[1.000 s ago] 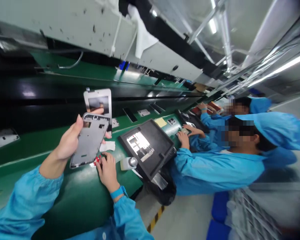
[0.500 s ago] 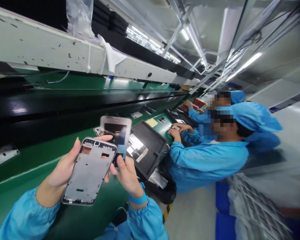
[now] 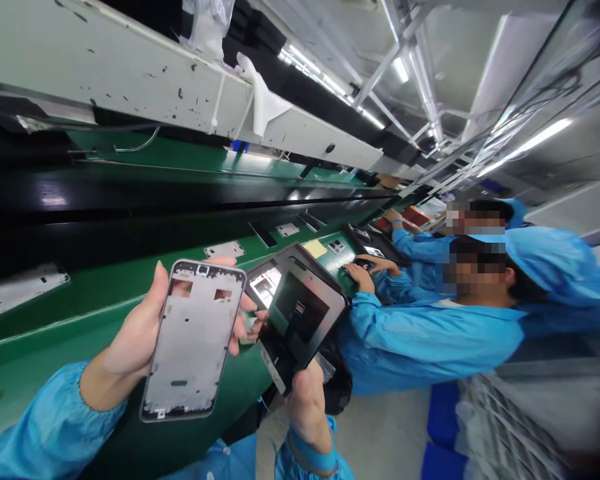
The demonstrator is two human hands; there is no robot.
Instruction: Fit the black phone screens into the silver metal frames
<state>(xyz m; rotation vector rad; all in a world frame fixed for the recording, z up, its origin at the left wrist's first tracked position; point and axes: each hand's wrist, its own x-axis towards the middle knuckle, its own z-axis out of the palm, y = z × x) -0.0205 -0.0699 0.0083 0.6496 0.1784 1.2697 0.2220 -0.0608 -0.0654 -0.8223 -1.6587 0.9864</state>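
Observation:
My left hand (image 3: pixel 135 333) is wrapped around a grey metal phone frame (image 3: pixel 193 347), its fingertips curling past the far side. The frame's flat inner face, with cutouts near the top, points at me. To the right of it, my right hand (image 3: pixel 310 397) grips a glossy phone panel (image 3: pixel 305 310) by its lower end, thumb on the near face. This panel has a pale border and a dark, reflecting middle. It is tilted and apart from the frame, and it covers part of a black tray (image 3: pixel 300 253) behind it.
On the green bench lie more phone frames (image 3: pixel 225 249), a dark phone-sized piece (image 3: pixel 263 235) and a yellow pad (image 3: pixel 315 249). Another frame (image 3: pixel 25 293) rests at far left. Co-workers in blue (image 3: pixel 430 333) sit close on the right. A white beam (image 3: pixel 145 87) crosses above the bench.
My right hand has drawn the glossy panel out from behind the frame, to the right and toward me, turning it. The left hand keeps the frame. The view has shifted left.

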